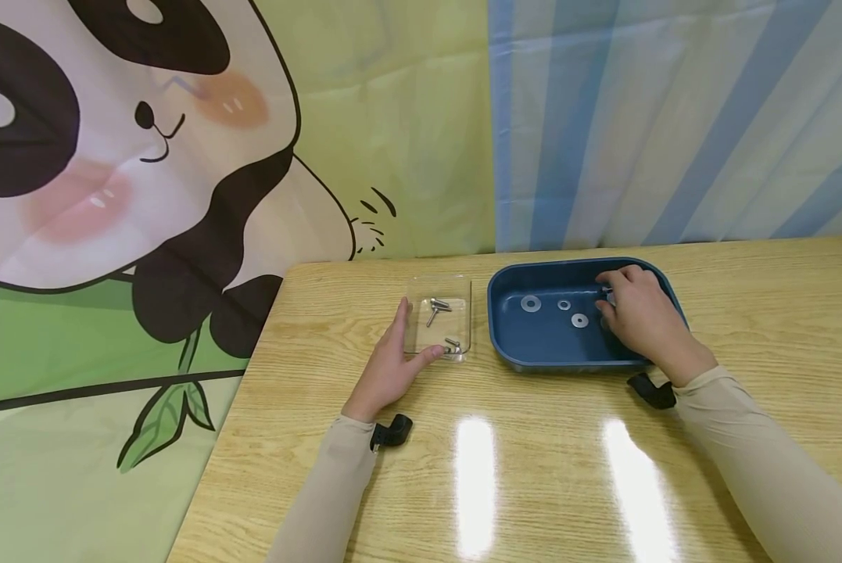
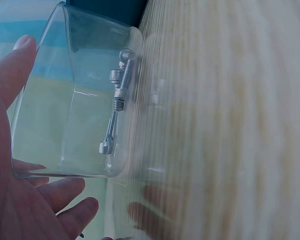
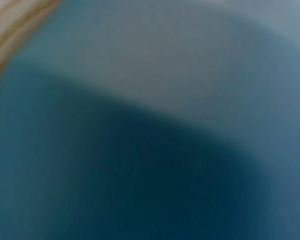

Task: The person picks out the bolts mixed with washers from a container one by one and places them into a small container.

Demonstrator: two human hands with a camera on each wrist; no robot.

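My left hand [image 1: 387, 367] holds a clear plastic box [image 1: 471, 313] at its near left corner, thumb along the near side and fingers along the left. Inside the box lie several socket-head screws [image 2: 121, 92], some in a small pile and others by the near wall. My right hand [image 1: 642, 313] reaches into a blue tray [image 1: 568, 365] at its right end. Between its thumb and fingertips is a small metal piece [image 1: 610, 296], mostly hidden, and I cannot tell its kind. Three flat washers lie on the tray floor, one of them a larger washer [image 1: 526, 306] at the left.
Both containers stand side by side near the back edge of a wooden table [image 1: 533, 438]. Behind it hangs a printed cloth [image 1: 421, 156] with a panda and blue stripes. In the right wrist view, the tray wall [image 3: 155, 165] fills the picture, blurred.
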